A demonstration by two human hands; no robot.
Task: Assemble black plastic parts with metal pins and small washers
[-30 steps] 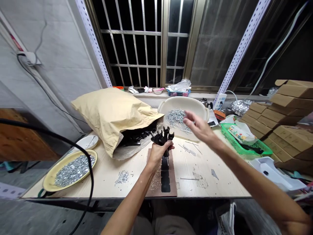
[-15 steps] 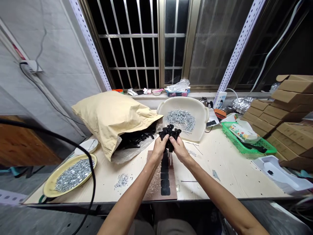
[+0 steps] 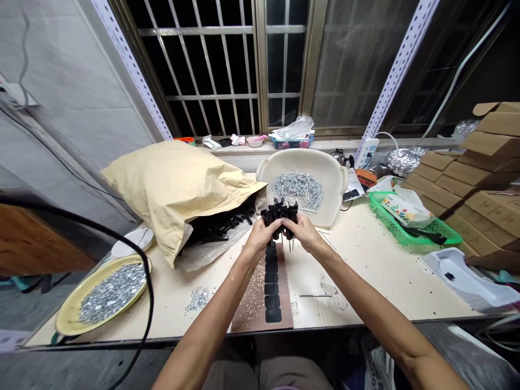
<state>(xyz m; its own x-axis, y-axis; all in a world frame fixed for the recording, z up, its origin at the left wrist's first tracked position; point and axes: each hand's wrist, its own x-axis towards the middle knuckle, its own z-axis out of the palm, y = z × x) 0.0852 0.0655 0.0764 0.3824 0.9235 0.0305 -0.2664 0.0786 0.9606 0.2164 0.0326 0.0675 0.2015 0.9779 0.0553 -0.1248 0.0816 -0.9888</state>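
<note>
My left hand (image 3: 262, 234) and my right hand (image 3: 304, 232) are closed together around a bunch of black plastic parts (image 3: 279, 216). Thin metal screws or pins poke out below the bunch. Both thumbs press on its near side, and the fingers behind are hidden. Beneath my hands lies a brown board (image 3: 254, 303) with a row of black rounded squares (image 3: 273, 287) along it. Just beyond my hands stands a white plastic basin (image 3: 333, 195) with a heap of long screws or nails (image 3: 300, 189).
An open paper sack (image 3: 174, 179) with black parts lies left of the basin. A yellow dish (image 3: 65, 319) of small metal pieces sits at the left edge. Small metal pieces (image 3: 197, 299) and a long screw (image 3: 316, 296) lie on the table. At right are a green basket (image 3: 376, 203) and cardboard boxes (image 3: 487, 216).
The bunch has shifted in my hands: its parts now sit more side by side, with the thumbs meeting at its near side. The view has also moved slightly.
</note>
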